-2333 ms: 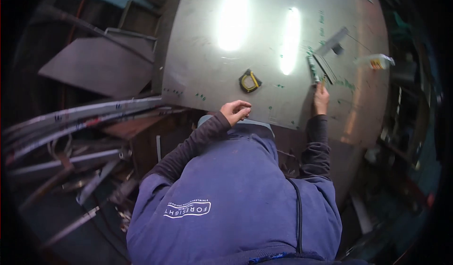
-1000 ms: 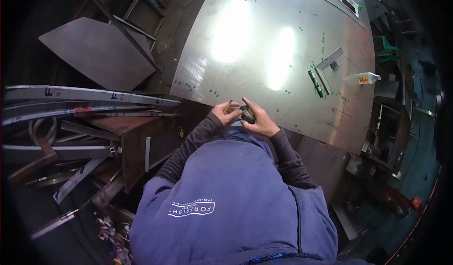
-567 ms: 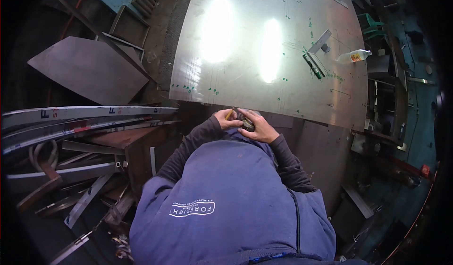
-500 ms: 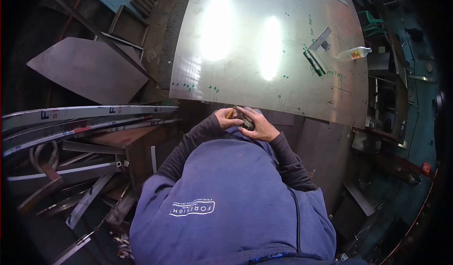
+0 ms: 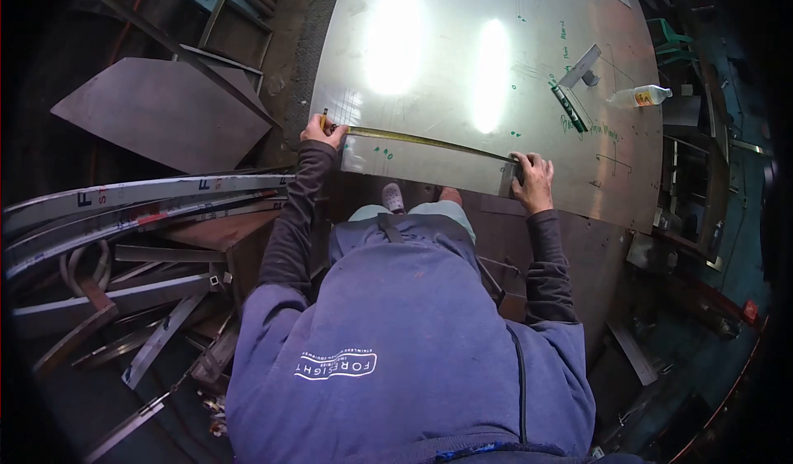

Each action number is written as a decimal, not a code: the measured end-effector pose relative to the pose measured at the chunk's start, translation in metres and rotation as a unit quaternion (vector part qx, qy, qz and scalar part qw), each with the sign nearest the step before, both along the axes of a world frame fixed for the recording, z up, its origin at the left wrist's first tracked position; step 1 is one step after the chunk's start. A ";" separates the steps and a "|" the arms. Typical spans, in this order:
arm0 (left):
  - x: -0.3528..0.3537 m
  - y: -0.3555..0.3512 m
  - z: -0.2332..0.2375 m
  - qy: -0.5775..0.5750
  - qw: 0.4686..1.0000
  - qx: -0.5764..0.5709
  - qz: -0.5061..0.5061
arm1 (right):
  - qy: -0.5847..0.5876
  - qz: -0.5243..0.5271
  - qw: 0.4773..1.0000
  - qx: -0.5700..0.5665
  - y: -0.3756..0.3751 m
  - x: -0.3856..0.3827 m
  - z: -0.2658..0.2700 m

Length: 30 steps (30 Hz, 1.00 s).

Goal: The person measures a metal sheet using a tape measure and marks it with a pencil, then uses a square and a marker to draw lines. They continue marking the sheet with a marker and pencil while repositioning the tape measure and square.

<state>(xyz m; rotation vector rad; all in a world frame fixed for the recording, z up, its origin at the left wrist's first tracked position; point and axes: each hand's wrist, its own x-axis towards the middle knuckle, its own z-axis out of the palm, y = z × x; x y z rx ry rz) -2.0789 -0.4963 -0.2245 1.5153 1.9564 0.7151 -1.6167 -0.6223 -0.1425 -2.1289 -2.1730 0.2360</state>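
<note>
A tape measure is drawn out across the near part of a shiny metal sheet [image 5: 429, 92], its yellow blade [image 5: 429, 141] running between my hands. At the sheet's left edge, my left hand [image 5: 322, 132] pinches the blade's end, and a thin yellow pencil-like stick [image 5: 323, 119] sticks up from its fingers. Closed around the dark tape case [image 5: 518, 168], my right hand [image 5: 537, 181] rests near the front edge. The case is partly hidden by the fingers. Green marks dot the sheet around the blade.
On the sheet's right side lie a green marker [image 5: 569, 109], a metal square [image 5: 581, 66] and a clear bottle [image 5: 642, 96] on its side. Long film-covered strips [image 5: 149, 187] and metal offcuts lie at left. A dark angular plate [image 5: 157, 113] lies beyond them.
My hands were together in front of my chest around the tape case. They have moved apart and forward onto the sheet, and the blade is now pulled out between them.
</note>
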 end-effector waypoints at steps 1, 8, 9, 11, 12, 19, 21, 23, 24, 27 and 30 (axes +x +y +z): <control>0.002 0.000 -0.003 0.022 1.000 0.004 0.000 | 0.013 0.015 1.000 0.024 0.003 -0.002 -0.004; 0.008 -0.001 0.007 0.083 0.996 -0.037 0.003 | 0.174 0.044 0.983 0.044 0.041 -0.078 -0.022; 0.008 -0.001 0.007 0.086 0.995 -0.039 0.007 | 0.177 0.047 0.982 0.041 0.045 -0.082 -0.028; 0.007 -0.002 0.007 0.155 0.988 -0.007 -0.003 | 0.183 0.044 0.980 0.068 0.052 -0.088 -0.040; 0.009 -0.002 0.012 0.158 0.987 -0.008 0.001 | 0.186 0.048 0.979 0.066 0.054 -0.090 -0.040; 0.026 -0.003 0.041 0.126 0.986 0.045 -0.103 | 0.179 0.041 0.981 0.068 0.055 -0.091 -0.033; 0.031 -0.002 0.039 0.103 0.979 0.033 -0.171 | 0.181 0.041 0.980 0.066 0.055 -0.091 -0.032; 0.031 0.001 0.033 0.110 0.977 0.019 -0.184 | 0.175 0.040 0.982 0.063 0.054 -0.087 -0.033; 0.032 0.002 0.031 0.115 0.973 0.005 -0.200 | 0.175 0.040 0.982 0.063 0.054 -0.085 -0.032; 0.036 0.004 0.027 0.132 0.963 -0.013 -0.233 | 0.182 0.037 0.980 0.063 0.050 -0.077 -0.029; 0.042 0.005 0.023 0.126 0.965 -0.010 -0.231 | 0.175 0.024 0.982 0.064 0.047 -0.073 -0.028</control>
